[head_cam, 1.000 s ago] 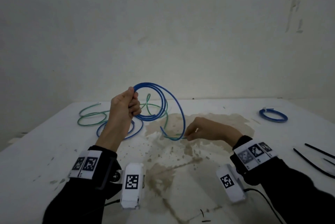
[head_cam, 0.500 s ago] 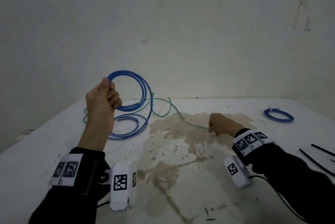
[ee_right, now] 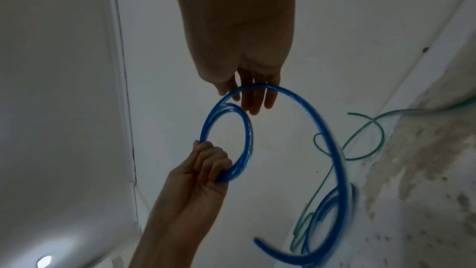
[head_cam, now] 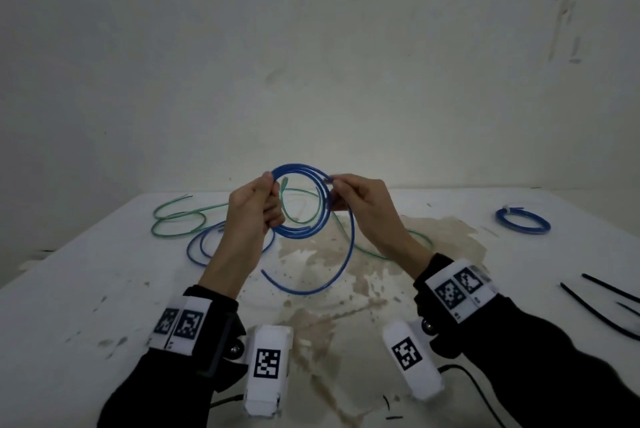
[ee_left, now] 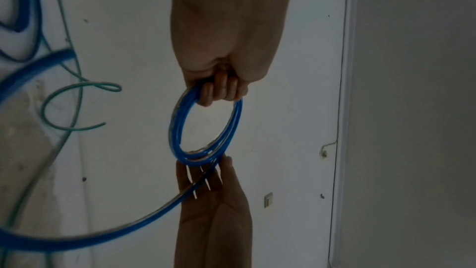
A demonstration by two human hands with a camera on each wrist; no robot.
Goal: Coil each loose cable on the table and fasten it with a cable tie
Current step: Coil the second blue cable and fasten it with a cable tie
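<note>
The left hand (head_cam: pixel 254 211) holds a blue cable (head_cam: pixel 301 199) above the white table (head_cam: pixel 86 289), fingers curled tight round the left side of its coil of several turns. The right hand (head_cam: pixel 363 205) meets the coil on the opposite side: its fingers (ee_right: pixel 255 99) lie fairly straight against the cable's top right edge, the thumb on the other side of the strand, a narrow pinch as far as the head view shows. From that pinch the cable's free tail (head_cam: pixel 332 268) drops in 1 wide arc below both hands, ending just above the stained tabletop. Behind and below the left grip, more blue loops (head_cam: pixel 204 247) lie on the table beside a loose green cable (head_cam: pixel 180 219) that runs under the hands and out to the right of the right wrist. Well to the right of the right hand rests a coiled blue cable (head_cam: pixel 522 221) with a white tie. Nearer, right of the right wrist, lie black cable ties (head_cam: pixel 595 309).
</note>
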